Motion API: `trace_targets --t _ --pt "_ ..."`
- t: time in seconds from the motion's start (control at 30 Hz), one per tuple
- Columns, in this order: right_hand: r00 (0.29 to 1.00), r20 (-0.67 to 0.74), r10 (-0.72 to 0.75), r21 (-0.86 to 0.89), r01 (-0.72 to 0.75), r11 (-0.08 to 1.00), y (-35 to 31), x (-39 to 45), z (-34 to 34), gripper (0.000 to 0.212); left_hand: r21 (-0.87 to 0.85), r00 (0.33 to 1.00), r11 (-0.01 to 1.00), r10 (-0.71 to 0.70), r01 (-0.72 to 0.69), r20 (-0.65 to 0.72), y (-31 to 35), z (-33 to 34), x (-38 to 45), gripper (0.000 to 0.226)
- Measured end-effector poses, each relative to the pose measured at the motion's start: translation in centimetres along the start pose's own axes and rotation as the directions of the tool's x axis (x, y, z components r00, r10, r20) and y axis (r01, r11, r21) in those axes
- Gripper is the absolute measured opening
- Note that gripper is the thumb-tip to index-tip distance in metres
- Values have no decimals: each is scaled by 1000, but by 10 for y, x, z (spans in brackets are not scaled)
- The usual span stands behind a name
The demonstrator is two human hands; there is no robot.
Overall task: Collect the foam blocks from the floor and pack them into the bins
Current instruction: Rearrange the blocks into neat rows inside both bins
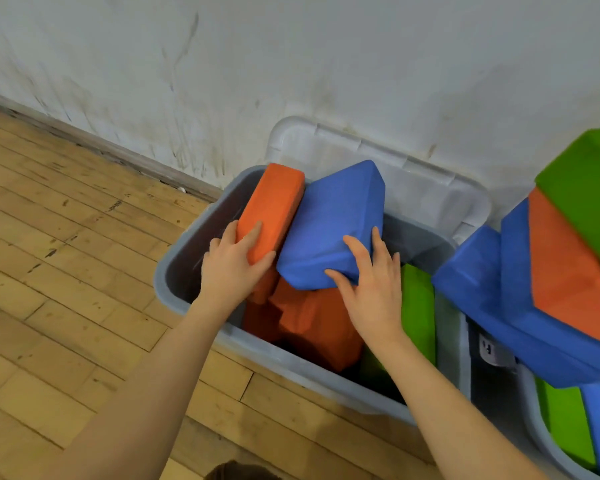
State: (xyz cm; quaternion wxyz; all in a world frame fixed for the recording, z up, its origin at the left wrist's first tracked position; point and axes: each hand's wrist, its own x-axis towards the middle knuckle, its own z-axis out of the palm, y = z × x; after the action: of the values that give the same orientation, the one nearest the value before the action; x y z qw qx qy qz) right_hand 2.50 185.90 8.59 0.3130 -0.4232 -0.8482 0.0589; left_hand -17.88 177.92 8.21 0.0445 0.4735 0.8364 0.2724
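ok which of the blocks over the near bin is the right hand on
The blue block: the right hand grips its near corner. The orange block beside it is held by the left hand.

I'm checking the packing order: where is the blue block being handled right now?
The blue block sits mid-frame over the grey bin, right hand on it, beside the orange block.

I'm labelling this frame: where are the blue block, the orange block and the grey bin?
blue block (336,223), head view, top face
orange block (274,206), head view, broad face
grey bin (291,367), head view, near rim
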Motion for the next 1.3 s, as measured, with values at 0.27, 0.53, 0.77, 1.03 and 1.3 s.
trace_targets --t 0.27,0.53,0.77,1.03,1.3 --pt "978 -183 -98 -98 81 992 -41 64 -103 49 86 926 972 234 -218 -296 80 -106 21 58" --pt "903 -423 -77 -206 -13 978 -49 103 -213 50 246 714 836 548 -491 -437 159 -185 45 44" --pt "852 -523 -10 -170 -94 981 5 80 -297 50 359 482 660 738 -660 -471 271 -194 41 39" --pt "837 -538 99 -183 -231 955 79 36 -331 51 415 345 501 851 -760 -396 365 -154 18 51" --pt "740 -655 149 -130 -305 943 110 17 -341 50 455 200 334 927 -825 -316 414 -137 3 52"
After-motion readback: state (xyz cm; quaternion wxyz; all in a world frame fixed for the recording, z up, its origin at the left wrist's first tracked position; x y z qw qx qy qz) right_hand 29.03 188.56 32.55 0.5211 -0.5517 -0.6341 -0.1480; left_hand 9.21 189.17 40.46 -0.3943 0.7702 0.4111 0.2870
